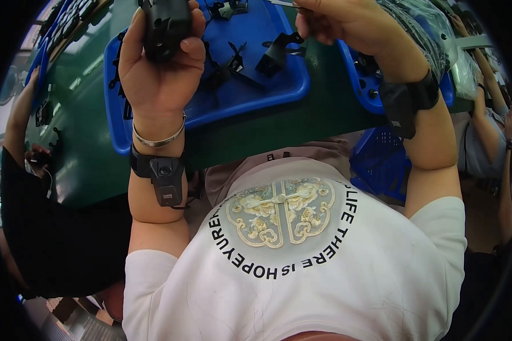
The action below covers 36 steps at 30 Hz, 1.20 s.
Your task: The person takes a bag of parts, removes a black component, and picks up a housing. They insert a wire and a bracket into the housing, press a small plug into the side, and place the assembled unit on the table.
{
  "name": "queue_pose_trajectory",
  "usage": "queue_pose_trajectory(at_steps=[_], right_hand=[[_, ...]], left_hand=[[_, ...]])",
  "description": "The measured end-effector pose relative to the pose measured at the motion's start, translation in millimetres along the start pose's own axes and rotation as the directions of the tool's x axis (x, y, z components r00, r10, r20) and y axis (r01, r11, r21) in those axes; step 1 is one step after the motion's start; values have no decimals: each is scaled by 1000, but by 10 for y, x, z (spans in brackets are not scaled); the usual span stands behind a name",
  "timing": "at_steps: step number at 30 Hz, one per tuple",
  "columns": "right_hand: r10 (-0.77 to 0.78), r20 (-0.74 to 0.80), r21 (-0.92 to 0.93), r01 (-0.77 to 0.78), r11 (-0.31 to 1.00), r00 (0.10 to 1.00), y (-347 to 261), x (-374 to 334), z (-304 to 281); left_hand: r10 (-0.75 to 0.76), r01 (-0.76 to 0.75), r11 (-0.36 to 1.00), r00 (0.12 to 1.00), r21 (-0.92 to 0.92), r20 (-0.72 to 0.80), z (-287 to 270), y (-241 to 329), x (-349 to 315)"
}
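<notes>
Near the top edge, my left hand [160, 85] is turned palm up, its fingers wrapped round a rounded black plastic housing [168, 28]. Farther right, my right hand [350, 25] is closed in a pinch on a thin, flat metal strip [283, 3]; most of that strip is cut off by the frame or hidden by the fingers. Below both hands, a blue tray [244, 111] holds several loose black plastic parts [274, 55]. One forked part lies just under my right fingertips, and I cannot tell whether they touch.
The trays stand on a green table [256, 129]. A second blue tray [375, 105] with small black parts is at the right, beside clear plastic bags [466, 68]. A blue basket [381, 162] sits below the table edge. Other people's arms [18, 116] reach in at both sides.
</notes>
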State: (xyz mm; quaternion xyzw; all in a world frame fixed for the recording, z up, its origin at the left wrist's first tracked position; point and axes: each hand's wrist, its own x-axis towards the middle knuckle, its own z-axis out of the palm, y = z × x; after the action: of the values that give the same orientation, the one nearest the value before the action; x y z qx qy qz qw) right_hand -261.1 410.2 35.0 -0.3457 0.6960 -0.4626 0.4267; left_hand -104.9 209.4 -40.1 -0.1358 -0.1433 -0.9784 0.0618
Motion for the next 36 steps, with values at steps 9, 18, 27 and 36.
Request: queue_pose_trajectory(at_steps=[9, 18, 27, 36], right_hand=[[42, 10, 293, -43, 955, 999, 243, 80, -27], [-253, 122, 588, 135, 798, 960, 276, -135, 163], [-237, -156, 538, 283, 794, 959, 522, -76, 338], [-267, -229, 591, 352, 726, 936, 629, -171, 383]], left_hand=[[16, -14, 999, 999, 44, -43, 3, 48, -23], [10, 3, 978, 998, 208, -61, 47, -126, 40], [86, 20, 842, 981, 538, -171, 215, -237, 116], [167, 103, 537, 960, 838, -225, 386, -426, 32]])
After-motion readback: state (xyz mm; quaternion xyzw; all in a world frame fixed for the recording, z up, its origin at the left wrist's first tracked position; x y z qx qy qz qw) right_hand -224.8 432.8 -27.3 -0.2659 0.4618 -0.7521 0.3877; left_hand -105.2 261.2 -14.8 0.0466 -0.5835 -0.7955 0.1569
